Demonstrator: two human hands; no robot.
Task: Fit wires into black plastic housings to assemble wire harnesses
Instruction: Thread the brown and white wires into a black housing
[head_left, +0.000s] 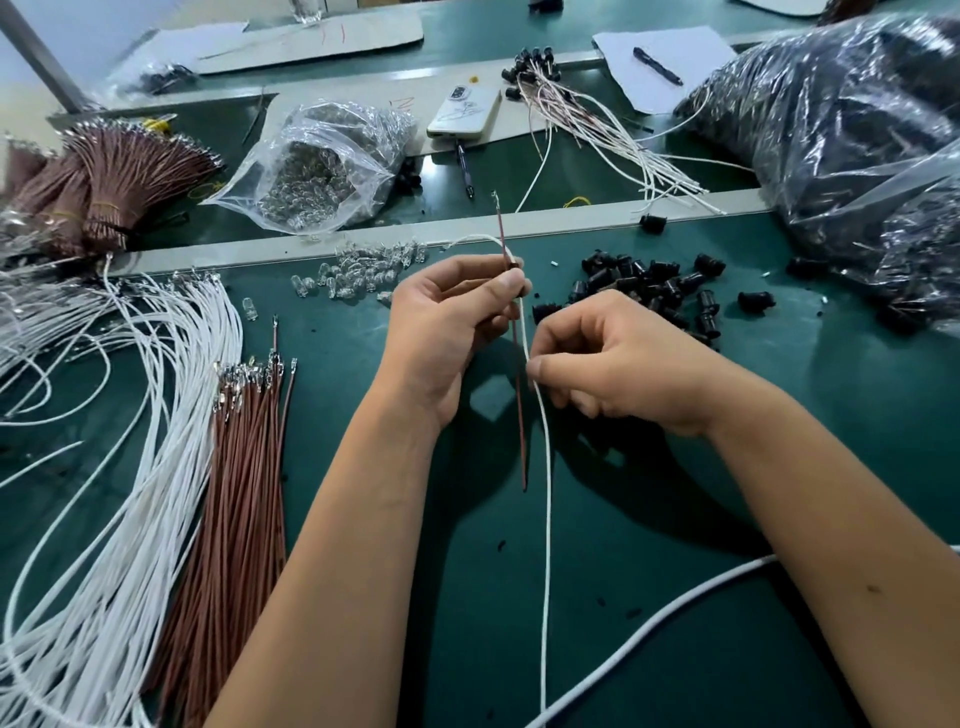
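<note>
My left hand (447, 322) pinches a brown wire (519, 415) and a white wire (545, 519) together near their upper ends, above the green table. The brown wire's metal tip points away from me. A little lower, my right hand (608, 364) pinches the white wire between thumb and forefinger. Both wires hang down toward me. A heap of black plastic housings (654, 288) lies just beyond my right hand. Whether a housing sits in my left fingers is hidden.
Loose white wires (130, 467) and brown wires (244, 467) lie at the left. Clear bulbs (363, 270) are scattered ahead, with a bag of them (322, 166) behind. A large plastic bag of black parts (857, 156) fills the right. Finished harnesses (597, 119), a phone (465, 111) and pens lie further back.
</note>
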